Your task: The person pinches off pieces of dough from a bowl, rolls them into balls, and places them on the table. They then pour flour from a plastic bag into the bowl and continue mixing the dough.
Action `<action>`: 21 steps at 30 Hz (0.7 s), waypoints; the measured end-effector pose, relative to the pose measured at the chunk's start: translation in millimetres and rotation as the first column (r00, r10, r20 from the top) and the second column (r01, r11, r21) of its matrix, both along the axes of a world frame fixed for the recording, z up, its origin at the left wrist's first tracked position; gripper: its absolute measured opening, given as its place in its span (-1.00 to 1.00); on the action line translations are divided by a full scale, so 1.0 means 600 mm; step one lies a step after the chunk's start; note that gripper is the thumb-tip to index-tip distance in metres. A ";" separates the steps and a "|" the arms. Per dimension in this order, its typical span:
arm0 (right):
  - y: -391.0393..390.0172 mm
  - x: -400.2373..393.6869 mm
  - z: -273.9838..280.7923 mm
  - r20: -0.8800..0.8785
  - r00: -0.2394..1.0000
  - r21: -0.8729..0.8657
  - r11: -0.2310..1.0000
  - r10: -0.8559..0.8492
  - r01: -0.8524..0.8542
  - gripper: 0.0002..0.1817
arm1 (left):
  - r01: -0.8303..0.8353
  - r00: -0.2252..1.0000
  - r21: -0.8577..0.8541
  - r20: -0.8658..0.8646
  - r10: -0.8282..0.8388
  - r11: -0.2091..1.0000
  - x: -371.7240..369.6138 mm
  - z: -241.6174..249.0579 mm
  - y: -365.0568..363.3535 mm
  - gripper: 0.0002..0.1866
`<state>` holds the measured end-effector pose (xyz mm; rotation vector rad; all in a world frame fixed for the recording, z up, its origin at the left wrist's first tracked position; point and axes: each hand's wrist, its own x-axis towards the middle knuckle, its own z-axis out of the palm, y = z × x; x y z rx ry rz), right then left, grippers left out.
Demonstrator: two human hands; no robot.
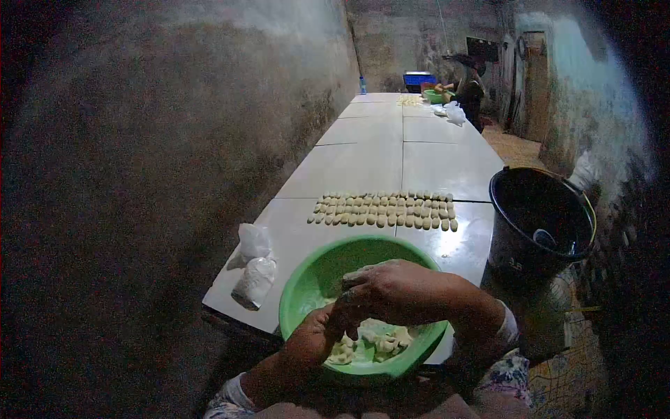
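Note:
Both my hands are together over a green basin (pixel 296 290) at the table's near end. My right hand (pixel 384 288), its fingers dusted white, curls down over my left hand (pixel 326 322). The fingers of both are bent inward, and whatever lies between them is hidden. Lumps of pale dough (pixel 387 343) lie in the bottom of the basin below my hands. Beyond the basin, small oval dough pieces (pixel 380 209) sit on the table in several neat rows.
Left of the basin are two plastic bags of white powder (pixel 255 283). A black bucket (pixel 509 244) stands at the right table edge. The long white-tiled table (pixel 363 157) runs to the far end, where another person (pixel 471 87) works at a green basin (pixel 433 98).

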<state>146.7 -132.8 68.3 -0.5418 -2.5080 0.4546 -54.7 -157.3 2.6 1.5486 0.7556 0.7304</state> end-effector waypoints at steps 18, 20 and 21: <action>-0.008 -0.011 0.000 0.048 0.999 -0.078 0.997 0.023 -0.020 -0.87 | -0.055 0.976 -0.135 0.202 0.081 0.989 -0.013 -0.027 0.008 -0.42; -0.010 -0.016 -0.004 0.009 1.000 0.016 1.000 0.023 -0.023 -0.86 | -0.039 0.897 -0.329 0.405 0.178 0.944 0.019 0.036 -0.015 -0.43; -0.012 -0.019 -0.006 -0.027 0.999 0.109 0.994 0.026 -0.023 -0.84 | 0.026 0.769 -0.502 0.563 0.304 0.864 0.026 0.054 -0.022 -0.43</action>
